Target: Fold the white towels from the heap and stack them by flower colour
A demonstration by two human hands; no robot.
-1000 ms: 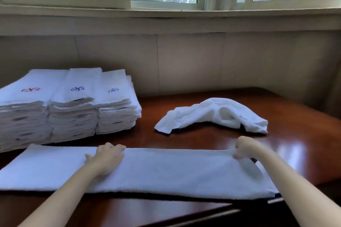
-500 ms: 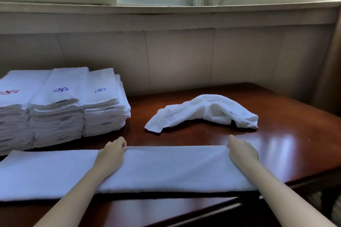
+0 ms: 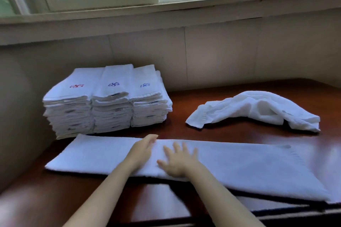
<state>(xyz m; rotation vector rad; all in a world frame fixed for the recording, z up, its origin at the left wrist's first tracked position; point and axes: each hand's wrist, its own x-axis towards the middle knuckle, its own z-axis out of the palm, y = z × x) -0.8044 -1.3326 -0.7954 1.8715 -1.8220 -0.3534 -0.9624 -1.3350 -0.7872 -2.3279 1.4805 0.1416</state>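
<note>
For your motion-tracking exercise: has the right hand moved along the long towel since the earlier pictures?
Yes. The right hand slid left along the long towel, from near its right end to beside the left hand, fingers now spread flat.

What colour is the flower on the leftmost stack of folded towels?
Red. The flower on top of the leftmost stack shows clearly in the head view.

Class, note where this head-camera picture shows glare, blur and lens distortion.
Head view: window daylight leaves pale glare on the table at right; the right hand and the near left corner are motion-blurred; the window sill bows from the wide-angle lens.
</note>
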